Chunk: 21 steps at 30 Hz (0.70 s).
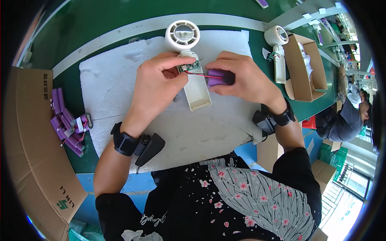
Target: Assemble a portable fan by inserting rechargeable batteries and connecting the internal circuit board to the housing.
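Battery (214,79): likely stiff, smooth; we favour its sides, sparing fragile wires (200,74). Right grip (246,76) holds it; left grip (155,78) pinches the circuit board (195,66).

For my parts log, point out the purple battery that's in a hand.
The purple battery in the right hand, its red wire running toward the green circuit board; the purple batteries heaped at left lie untouched.

Our green worktop (72,89), our white sheet (193,138), purple cells (68,116) leftward, a white fan (280,68) rightward, beside an open carton (296,68)
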Motion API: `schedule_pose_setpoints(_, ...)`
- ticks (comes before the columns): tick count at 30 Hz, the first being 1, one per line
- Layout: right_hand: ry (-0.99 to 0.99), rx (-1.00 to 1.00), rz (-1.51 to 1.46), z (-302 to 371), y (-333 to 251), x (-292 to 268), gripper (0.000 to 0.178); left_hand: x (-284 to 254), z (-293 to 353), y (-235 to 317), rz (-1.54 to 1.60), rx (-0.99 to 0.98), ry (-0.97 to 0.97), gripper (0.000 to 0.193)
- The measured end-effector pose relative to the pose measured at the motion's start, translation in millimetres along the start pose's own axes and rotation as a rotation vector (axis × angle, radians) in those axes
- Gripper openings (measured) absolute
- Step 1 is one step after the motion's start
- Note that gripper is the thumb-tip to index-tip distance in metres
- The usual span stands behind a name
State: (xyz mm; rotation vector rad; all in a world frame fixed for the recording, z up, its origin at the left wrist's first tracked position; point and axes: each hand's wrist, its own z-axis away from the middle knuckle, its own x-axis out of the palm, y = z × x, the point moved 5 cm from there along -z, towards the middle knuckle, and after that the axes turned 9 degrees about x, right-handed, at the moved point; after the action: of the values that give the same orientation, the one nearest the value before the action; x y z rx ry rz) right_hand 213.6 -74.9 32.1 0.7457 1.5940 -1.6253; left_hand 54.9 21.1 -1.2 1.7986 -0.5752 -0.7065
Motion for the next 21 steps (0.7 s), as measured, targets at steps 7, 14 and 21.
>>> schedule_pose_setpoints(7,-0.326,0.332,-0.716,5,-4,5,0.052,-4,-1,6,-0.049,-0.005,-0.034,0.035)
schedule_pose_setpoints(14,-0.528,0.312,-1.299,12,-1,13,0.077,-4,1,6,-0.089,-0.024,-0.066,0.033)
schedule_pose_setpoints(21,-0.533,0.223,-1.329,9,1,9,0.095,-1,-1,12,-0.235,0.124,-0.035,0.031)
